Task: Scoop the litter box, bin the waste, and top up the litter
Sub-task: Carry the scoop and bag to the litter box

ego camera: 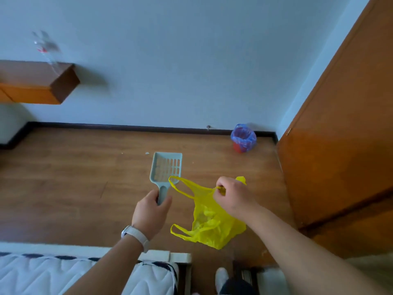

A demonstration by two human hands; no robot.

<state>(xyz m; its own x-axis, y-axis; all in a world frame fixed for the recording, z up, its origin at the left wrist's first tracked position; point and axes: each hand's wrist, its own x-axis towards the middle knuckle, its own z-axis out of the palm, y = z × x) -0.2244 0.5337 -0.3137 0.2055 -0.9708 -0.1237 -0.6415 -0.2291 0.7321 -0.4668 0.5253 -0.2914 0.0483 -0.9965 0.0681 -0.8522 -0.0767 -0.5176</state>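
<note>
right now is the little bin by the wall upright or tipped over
Upright: the red bin stands on the floor by the wall, its blue liner open at the top.

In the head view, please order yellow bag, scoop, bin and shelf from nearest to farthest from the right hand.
1. Yellow bag, held by right hand
2. Scoop, just left
3. Bin, ahead by wall
4. Shelf, far left

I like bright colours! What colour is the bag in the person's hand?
Yellow; the bag shows best in the head view.
</note>
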